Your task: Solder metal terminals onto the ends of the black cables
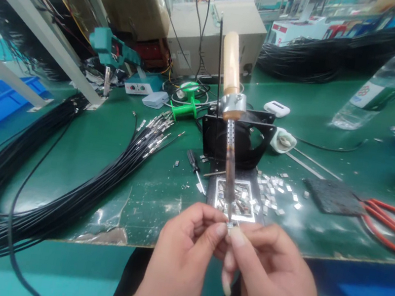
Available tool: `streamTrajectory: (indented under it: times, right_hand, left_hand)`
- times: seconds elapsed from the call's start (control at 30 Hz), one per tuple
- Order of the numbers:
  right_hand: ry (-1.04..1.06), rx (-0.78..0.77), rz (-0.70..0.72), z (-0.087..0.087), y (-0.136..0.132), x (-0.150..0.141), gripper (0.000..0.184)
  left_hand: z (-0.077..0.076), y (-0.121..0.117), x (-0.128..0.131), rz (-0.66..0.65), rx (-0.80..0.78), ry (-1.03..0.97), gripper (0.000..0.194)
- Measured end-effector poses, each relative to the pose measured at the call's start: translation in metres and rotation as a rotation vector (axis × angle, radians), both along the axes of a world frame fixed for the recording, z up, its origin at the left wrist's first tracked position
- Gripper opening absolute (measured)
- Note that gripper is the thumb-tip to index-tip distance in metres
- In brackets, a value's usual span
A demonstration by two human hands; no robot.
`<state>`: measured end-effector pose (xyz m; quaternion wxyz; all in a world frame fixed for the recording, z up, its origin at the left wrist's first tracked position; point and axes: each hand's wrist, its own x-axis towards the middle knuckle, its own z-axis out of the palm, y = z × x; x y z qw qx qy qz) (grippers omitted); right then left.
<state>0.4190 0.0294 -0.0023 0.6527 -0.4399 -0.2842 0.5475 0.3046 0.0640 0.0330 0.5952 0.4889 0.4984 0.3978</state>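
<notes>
Presumably light, stiff and slippery, the small silvery metal piece (230, 226) at lower centre suits an edge grip, left hand (180, 255) and right hand (271, 274) pinching it.

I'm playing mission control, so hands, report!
Left hand, right hand: pinching small silvery metal piece. Wooden-handled metal soldering iron points down at it, contact unclear. Nothing visibly blocking.

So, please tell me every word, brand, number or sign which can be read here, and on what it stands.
None can be read clearly.
Bottle label: red marks, too blurred.
White machine at back: red patch, too small and blurred.
Blue control box: any panel marking, too small.
</notes>
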Motion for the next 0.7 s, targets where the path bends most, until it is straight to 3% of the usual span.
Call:
streamTrajectory:
  times: [0.7]
  right_hand:
    - [-0.004, -0.035, 0.009, -0.0038, -0.0022, 0.0020, 0.024]
  left_hand:
    - [-0.0012, -0.0032, -0.0010, -0.005, -0.024, -0.009, 0.013]
